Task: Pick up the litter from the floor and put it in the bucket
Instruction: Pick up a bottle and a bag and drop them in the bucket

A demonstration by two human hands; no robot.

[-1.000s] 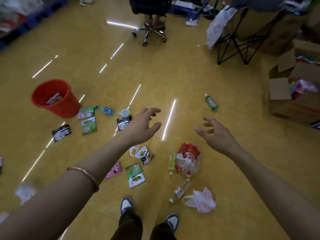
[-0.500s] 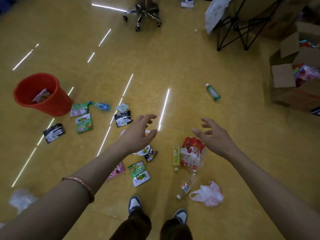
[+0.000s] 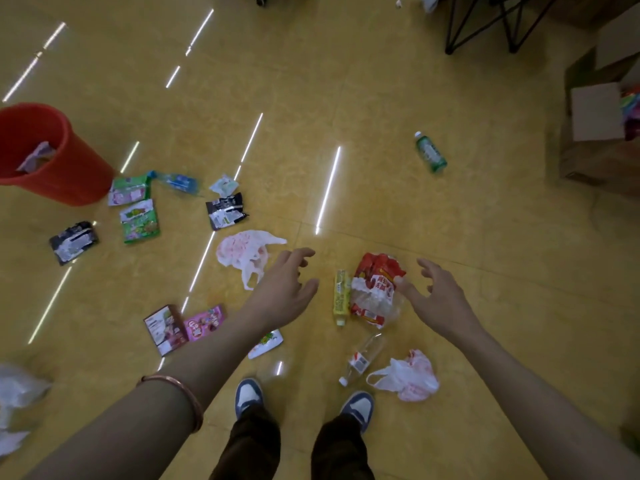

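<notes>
Dim, warm light comes from overhead, and its thin white strips of glare streak the glossy floor point(image 3: 381, 98) from the far-left edge toward the middle. Shadows are soft and faint. The wide lens bends the edges and darkens the corners. The bag point(image 3: 17, 386) at the left edge is blurred.

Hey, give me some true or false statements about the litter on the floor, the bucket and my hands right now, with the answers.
1. The bucket is empty. False: some litter sits inside it.
2. The green bottle lies on its side on the floor. True.
3. The left hand holds a wrapper. False: it is open and holds nothing.
4. The red snack bag lies right beside a yellow pack. True.
5. The right hand holds nothing. True.
</notes>
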